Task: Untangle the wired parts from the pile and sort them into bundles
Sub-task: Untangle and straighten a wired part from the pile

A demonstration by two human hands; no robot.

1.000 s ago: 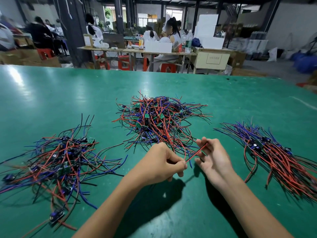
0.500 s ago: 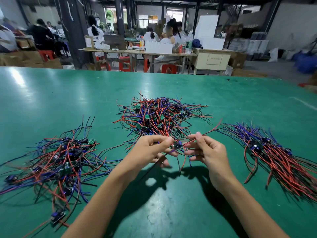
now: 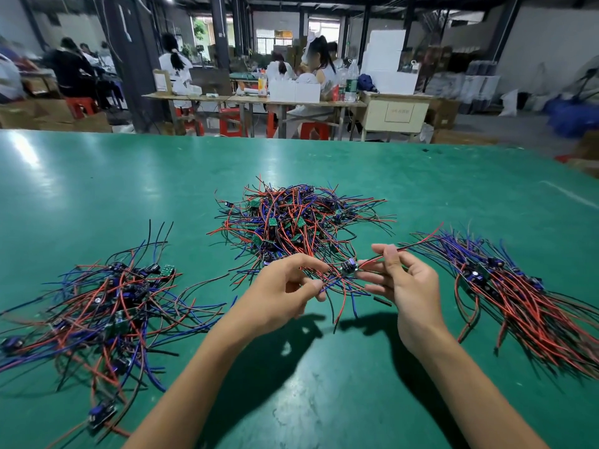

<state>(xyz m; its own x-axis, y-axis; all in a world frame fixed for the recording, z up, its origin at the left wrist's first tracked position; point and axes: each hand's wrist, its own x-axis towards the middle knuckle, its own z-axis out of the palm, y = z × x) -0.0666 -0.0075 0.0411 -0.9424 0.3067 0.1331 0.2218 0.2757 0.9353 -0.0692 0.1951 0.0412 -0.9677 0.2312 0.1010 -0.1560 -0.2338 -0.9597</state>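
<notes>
A tangled pile [image 3: 291, 222] of red, blue and black wires with small green boards lies mid-table. In front of it I hold one wired part [image 3: 349, 266], a small dark board with wires off both sides, just above the table. My left hand [image 3: 285, 290] pinches its blue and black wires on the left. My right hand [image 3: 405, 283] pinches its red wire on the right, and that wire runs up toward the right bundle [image 3: 518, 293]. This bundle lies combed in one direction. A looser bundle [image 3: 107, 303] spreads at the left.
The green table [image 3: 324, 400] stretches wide around the piles. One stray part [image 3: 101, 415] lies near the front left. Beyond the far edge, people sit at wooden tables with red stools, boxes and bottles.
Both hands have lifted away from the table and moved up toward the pile. The held part has gone from one taut red wire between the hands to a small board with wires fanned out.
</notes>
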